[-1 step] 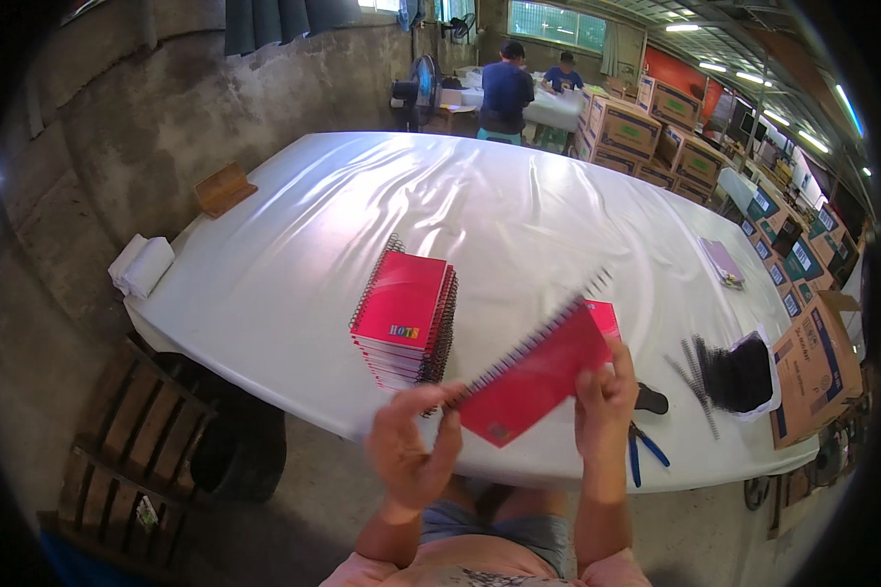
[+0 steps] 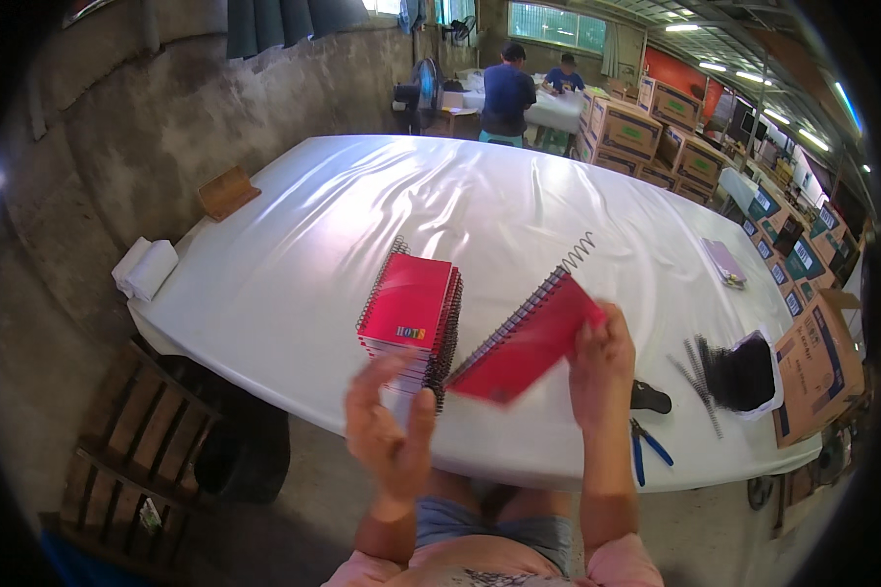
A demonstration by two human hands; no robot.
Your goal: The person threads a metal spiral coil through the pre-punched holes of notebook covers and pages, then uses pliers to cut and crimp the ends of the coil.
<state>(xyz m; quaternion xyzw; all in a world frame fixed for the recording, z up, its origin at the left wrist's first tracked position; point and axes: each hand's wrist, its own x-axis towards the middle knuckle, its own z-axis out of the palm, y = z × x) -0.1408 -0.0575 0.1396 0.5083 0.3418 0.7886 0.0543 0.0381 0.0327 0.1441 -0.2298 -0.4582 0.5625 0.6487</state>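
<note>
My right hand grips a red spiral notebook by its right edge, tilted above the table. Its wire coil runs along the upper left edge, and a loose length sticks out past the far corner. My left hand is empty, thumb and fingers apart, just below the notebook's lower left end and beside the near side of a stack of red spiral notebooks. The left fingers hide part of that stack's front. Motion blurs the held notebook's lower edge slightly.
Blue-handled pliers and a black object lie right on the white-covered table. Beyond are a tray of black coils, a cardboard box and a lilac pad. Two people work behind, near stacked boxes.
My left hand has let go of the notebook's lower left end and moved down and left, its fingers spreading. The notebook has swung to a steeper slant in my right hand.
</note>
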